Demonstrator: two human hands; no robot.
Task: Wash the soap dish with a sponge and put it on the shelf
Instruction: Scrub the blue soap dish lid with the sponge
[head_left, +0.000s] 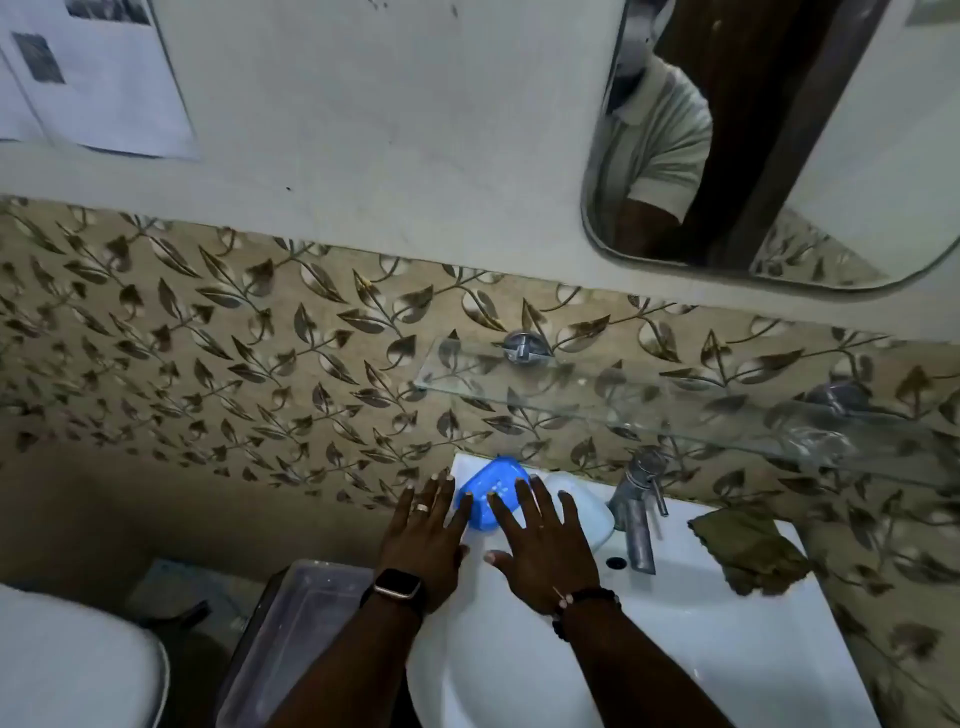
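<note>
The blue soap dish sits on the back-left corner of the sink, below the glass shelf. Both hands are flat, fingers spread, gripping nothing: left hand at the dish's left edge, right hand over its right side.

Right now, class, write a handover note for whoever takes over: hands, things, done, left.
Left hand: open, fingers spread beside the blue plastic soap dish.
Right hand: open, fingertips over the dish.
Dish sits on the white ceramic sink's back left corner, below the clear glass shelf.
Olive-brown rag-like pad by the metal tap may be the sponge.
Done: nothing visible. Left: wash, then shelve.
</note>
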